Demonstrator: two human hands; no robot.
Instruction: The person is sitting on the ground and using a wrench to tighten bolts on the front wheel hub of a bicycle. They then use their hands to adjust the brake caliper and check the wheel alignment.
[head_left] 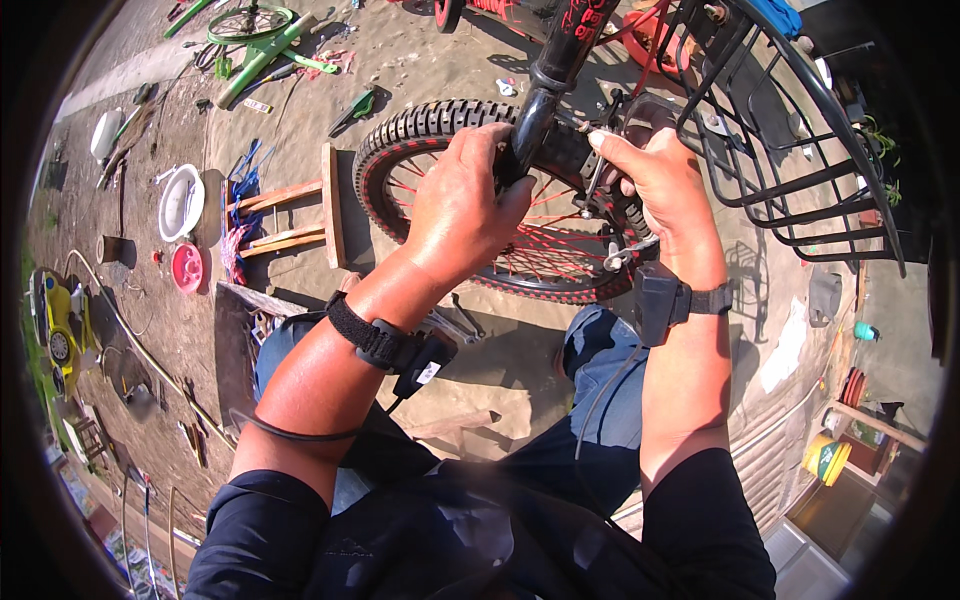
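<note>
In front of me a bicycle's front wheel (390,140) has a knobby black tyre and red spokes. My left hand (465,205) wraps round the black frame tube (545,95) above that wheel. To its right, my right hand (660,180) is closed on a small silver metal part (598,168) beside the tube and the bracket below it; its exact shape is partly hidden by my fingers. A black wire basket (790,225) sits just right of that hand, attached at the bike's front.
A wooden stool (330,200) with blue straps lies left of the wheel, near a white basin (180,205) and pink basin (188,268). Wrenches (455,330) lie by my legs. A green frame (265,60), yellow toy car (60,335) and yellow bucket (825,460) are farther out.
</note>
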